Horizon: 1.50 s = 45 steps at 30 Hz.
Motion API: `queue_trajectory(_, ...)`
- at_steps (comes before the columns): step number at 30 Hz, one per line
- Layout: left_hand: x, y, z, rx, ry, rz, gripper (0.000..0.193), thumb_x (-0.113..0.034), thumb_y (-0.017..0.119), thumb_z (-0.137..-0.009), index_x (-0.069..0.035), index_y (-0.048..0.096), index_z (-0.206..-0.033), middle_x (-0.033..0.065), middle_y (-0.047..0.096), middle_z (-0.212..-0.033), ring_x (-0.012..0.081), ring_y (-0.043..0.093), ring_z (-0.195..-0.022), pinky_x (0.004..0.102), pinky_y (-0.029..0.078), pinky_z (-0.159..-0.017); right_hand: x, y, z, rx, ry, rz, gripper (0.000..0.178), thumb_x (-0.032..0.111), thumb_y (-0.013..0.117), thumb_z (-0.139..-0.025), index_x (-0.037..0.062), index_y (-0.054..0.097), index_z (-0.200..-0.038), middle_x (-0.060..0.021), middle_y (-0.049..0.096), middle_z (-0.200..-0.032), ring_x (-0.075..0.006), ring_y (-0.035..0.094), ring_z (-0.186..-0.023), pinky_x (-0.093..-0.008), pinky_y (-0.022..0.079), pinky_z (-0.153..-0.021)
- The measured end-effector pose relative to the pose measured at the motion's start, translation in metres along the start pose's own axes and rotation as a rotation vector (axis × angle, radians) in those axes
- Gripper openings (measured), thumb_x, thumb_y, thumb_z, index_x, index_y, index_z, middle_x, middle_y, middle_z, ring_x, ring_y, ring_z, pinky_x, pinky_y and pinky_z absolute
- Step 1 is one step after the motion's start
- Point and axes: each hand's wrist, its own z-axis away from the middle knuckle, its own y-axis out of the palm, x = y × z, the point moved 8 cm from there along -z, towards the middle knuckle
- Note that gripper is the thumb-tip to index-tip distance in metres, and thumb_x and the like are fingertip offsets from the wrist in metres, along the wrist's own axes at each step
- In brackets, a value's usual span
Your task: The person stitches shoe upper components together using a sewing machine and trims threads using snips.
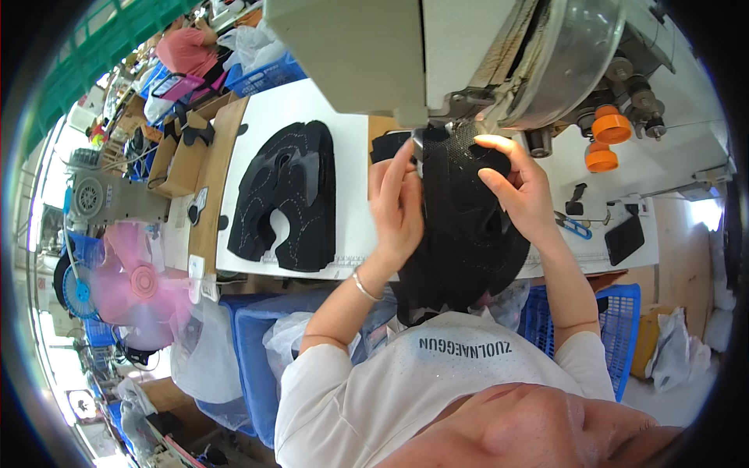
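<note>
A black shoe upper (468,226) with mesh and smooth overlays lies under the head of a sewing machine (460,113), its lower end hanging towards my lap. At its left edge is my left hand (398,207), index finger stretched up towards the machine's foot and the other fingers curled in against the edge. My right hand (519,187) rests on the right side of the upper, thumb and index finger spread apart. The needle itself is hidden. To the left, a stack of similar black shoe uppers (285,199) with pale dotted stitch lines lies on the white table (351,140).
Right of my hand lie blue-handled scissors (576,226) and a dark phone (626,234). Orange knobs (611,125) hang off the machine. A pink fan (140,281) stands left, blue crates (620,335) below the table edge. A person in pink (186,51) sits at far left.
</note>
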Motion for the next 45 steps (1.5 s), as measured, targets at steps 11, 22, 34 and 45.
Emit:
queue_trajectory(11,-0.060,0.010,-0.020,0.140,0.824,-0.386,0.029,-0.005,0.069,-0.071,-0.002,0.073,-0.099,0.0115,0.068,-0.103,0.0299,0.065,-0.107,0.0403,0.058,-0.089,0.003,0.001,-0.006,0.041,0.111,-0.102,0.033,0.011,0.065,-0.091,0.0041,0.061,-0.123,0.0062,0.056,-0.080,0.0011,0.043,-0.059,-0.0171,0.034,-0.051)
queue_trajectory(22,-0.055,0.013,-0.031,0.154,0.796,-0.337,0.027,-0.004,0.069,-0.071,-0.002,0.073,-0.098,0.0107,0.067,-0.103,0.0290,0.067,-0.103,0.0390,0.059,-0.088,-0.011,-0.004,-0.014,-0.045,0.120,-0.138,0.014,0.012,0.067,-0.090,0.0048,0.061,-0.101,0.0080,0.049,-0.068,0.0006,0.040,-0.054,-0.0180,0.031,-0.047)
queue_trajectory(34,-0.051,0.014,-0.031,0.103,0.761,-0.301,0.027,-0.003,0.069,-0.071,-0.003,0.073,-0.098,0.0104,0.067,-0.105,0.0287,0.067,-0.102,0.0387,0.058,-0.088,-0.013,-0.006,-0.016,-0.086,0.094,-0.111,0.011,0.010,0.068,-0.089,0.0050,0.061,-0.096,0.0080,0.045,-0.067,-0.0003,0.036,-0.055,-0.0192,0.028,-0.050)
queue_trajectory(45,-0.057,0.004,-0.007,0.094,0.908,-0.329,0.024,-0.003,0.071,-0.068,0.000,0.073,-0.092,0.0137,0.068,-0.095,0.0292,0.070,-0.093,0.0372,0.061,-0.082,-0.008,-0.005,-0.010,-0.052,0.108,-0.195,0.016,0.012,0.068,-0.089,0.0038,0.059,-0.099,0.0049,0.052,-0.067,-0.0017,0.045,-0.049,-0.0183,0.037,-0.043)
